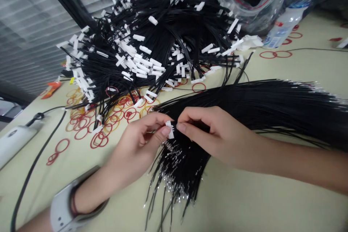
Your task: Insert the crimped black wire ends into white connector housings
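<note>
So the left hand (149, 137) had a small white plastic connector (170, 129) pinched dead centre, the right hand (212, 130) was pinching thin black wires (174, 122) beside it, and a big black wire pile with white connectors (163, 36) sat at 12 o'clock.

Labelled bottle (284, 27), slatted blinds (29, 25) and (far left) perhaps a power strip (17, 143).
</note>
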`<state>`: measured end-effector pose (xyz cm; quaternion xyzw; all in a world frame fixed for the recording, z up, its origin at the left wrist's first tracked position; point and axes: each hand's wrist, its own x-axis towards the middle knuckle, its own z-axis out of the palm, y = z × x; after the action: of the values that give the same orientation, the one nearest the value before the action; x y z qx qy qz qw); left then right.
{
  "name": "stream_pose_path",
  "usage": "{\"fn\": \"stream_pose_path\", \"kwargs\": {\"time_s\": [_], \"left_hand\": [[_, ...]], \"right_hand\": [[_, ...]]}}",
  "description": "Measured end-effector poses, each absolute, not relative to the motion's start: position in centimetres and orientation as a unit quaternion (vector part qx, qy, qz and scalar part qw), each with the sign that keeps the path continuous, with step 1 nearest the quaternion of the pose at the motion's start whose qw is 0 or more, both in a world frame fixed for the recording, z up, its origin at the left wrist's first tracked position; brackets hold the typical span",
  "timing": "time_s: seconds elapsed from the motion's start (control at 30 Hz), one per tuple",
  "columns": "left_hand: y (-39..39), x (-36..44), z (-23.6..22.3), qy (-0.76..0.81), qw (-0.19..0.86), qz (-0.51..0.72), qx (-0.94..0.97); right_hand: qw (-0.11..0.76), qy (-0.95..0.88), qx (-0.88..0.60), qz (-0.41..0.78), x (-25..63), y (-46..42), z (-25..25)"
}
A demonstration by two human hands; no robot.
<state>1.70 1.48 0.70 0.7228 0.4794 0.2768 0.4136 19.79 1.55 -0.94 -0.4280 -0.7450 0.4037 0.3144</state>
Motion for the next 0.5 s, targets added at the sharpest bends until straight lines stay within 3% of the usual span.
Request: {"fn": "stream_pose_path", "kwargs": {"time_s": [0.2, 0.5], "left_hand": [[1.5, 1.67, 0.59, 0.461, 0.453, 0.285, 0.708], [1.76, 1.53, 0.03, 0.439, 0.496, 0.321, 0.676]], "right_hand": [[0.283, -0.754, -0.393, 0.444, 20.16, 1.77, -0.85], [0.343, -0.794, -0.375, 0.332, 19.74, 1.13, -1.66]]}}
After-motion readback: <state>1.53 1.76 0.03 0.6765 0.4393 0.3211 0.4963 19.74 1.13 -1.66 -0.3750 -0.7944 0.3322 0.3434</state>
